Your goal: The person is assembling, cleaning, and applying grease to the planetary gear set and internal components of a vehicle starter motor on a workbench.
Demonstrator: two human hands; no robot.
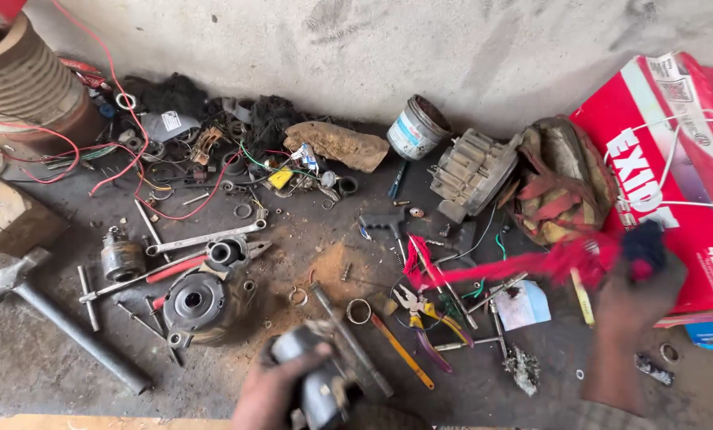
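My left hand point(273, 390) grips a dark cylindrical metal motor part point(317, 378) at the bottom centre, just above the dirty work surface. My right hand point(631, 306) is raised at the right and blurred by motion; it holds a bunch of red wires point(492, 271) that trails left, plus a dark blue piece point(643, 243) near the fingers. Below the wires lie pliers with yellow handles point(424, 310) and a yellow-handled screwdriver point(404, 350).
The surface is littered: a hammer point(54, 318) at left, a spanner point(205, 236), a round black housing point(197, 302), a small tin can point(416, 127), a grey finned part point(472, 171), a rag point(560, 179), a red carton point(675, 159) at right, a ribbed drum point(22, 80) top left.
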